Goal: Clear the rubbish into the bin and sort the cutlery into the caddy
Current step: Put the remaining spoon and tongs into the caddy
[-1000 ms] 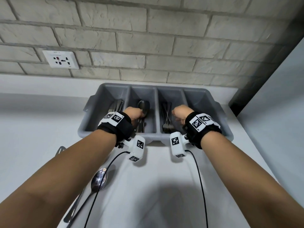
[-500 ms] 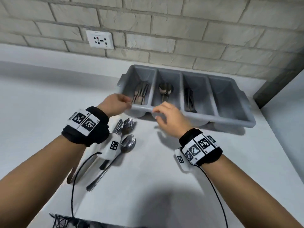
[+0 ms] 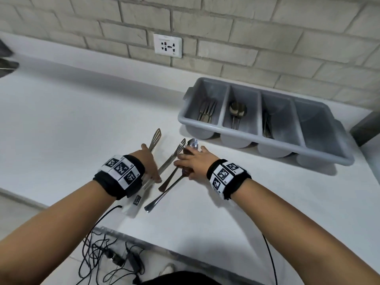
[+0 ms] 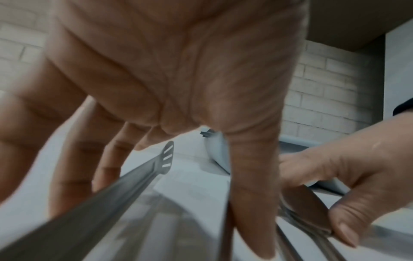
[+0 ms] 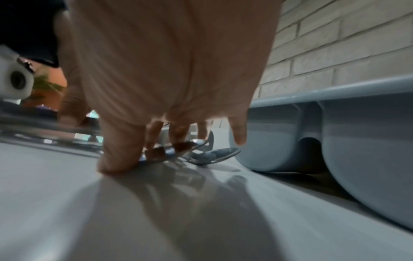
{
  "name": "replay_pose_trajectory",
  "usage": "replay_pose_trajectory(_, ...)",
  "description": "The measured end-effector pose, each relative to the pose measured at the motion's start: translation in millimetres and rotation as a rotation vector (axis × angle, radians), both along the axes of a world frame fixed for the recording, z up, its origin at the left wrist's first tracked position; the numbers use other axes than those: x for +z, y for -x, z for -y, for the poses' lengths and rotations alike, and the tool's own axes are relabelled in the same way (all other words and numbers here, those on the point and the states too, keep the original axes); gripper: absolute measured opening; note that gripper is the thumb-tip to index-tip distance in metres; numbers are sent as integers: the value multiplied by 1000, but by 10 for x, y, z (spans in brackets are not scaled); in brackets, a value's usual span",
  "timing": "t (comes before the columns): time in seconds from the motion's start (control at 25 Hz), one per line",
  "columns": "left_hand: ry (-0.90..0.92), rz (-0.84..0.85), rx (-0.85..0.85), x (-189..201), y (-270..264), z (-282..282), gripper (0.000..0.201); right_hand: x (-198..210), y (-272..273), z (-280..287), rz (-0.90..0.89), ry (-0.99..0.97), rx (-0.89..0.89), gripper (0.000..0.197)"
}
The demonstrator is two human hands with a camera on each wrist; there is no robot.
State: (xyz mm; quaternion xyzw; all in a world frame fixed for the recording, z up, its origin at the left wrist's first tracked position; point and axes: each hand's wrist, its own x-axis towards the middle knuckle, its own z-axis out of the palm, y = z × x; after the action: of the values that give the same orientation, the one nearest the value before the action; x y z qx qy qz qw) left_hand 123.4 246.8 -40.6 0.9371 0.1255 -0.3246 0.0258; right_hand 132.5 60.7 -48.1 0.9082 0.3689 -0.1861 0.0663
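Four compartments make up the grey caddy [image 3: 265,128] on the white counter [image 3: 82,124]; three already hold cutlery, the rightmost looks bare. Near its front lie loose forks and spoons. The right hand [image 3: 192,159] pinches a spoon [image 3: 190,150] between thumb and fingers. The left hand [image 3: 149,163] reaches with straight fingers over a fork [image 3: 155,138], gripping nothing yet. Best to lift each piece by its neck, one per hand, then drop spoon with spoons, fork with forks.
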Motion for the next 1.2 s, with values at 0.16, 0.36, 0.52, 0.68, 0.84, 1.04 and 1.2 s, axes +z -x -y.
replay_pose_trajectory(0.16, 32, 27, -76, 67, 38, 47, 58, -25, -5, -44, 37, 25, -11, 55)
replay_pose_trajectory(0.36, 229, 214, 74, 103, 105, 25, 45, -1, 91, 0, 16, 46, -110, 22)
replay_pose_trajectory(0.52, 336, 326, 129, 131, 161, 15, 66, 47, 134, 75, -24, 28, -182, 24)
replay_pose_trajectory(0.68, 512, 519, 145, 210, 217, 88, 72, 69, 178, 222, -24, -54, -301, 27)
replay_pose_trajectory(0.84, 628, 642, 132, 279, 210, 231, 75, 85, 217, 394, -65, -111, -426, 26)
replay_pose_trajectory(1.04, 765, 742, 137, 341, 94, 421, 62, 99, 303, 633, -34, -237, -520, 29)
replay_pose_trajectory(1.2, 936, 777, 217, 402, 11, 606, 56, 115, 402, 817, -28, -357, -564, 31)
